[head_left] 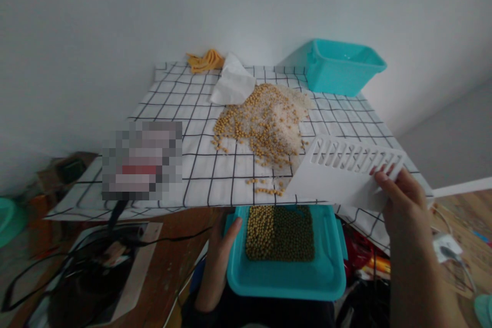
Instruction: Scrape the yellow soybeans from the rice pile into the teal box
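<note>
My left hand point(217, 261) grips the left rim of a teal tray point(288, 279) held just below the table's front edge; the tray holds yellow soybeans point(260, 233) on the left and green beans point(295, 233) on the right. My right hand point(397, 195) is closed on the right end of a white slotted plastic scraper point(342, 174), which rests on the checked cloth point(184, 164). To the left of the scraper and behind it lies a heap of soybeans mixed with rice point(265, 123). A few loose beans point(265, 189) sit near the table edge.
A teal tub point(342, 66) stands at the back right. A white tissue point(232, 84) and an orange cloth point(205, 60) lie at the back. A blurred object point(142, 166) sits front left. Cables and clutter fill the floor at the left.
</note>
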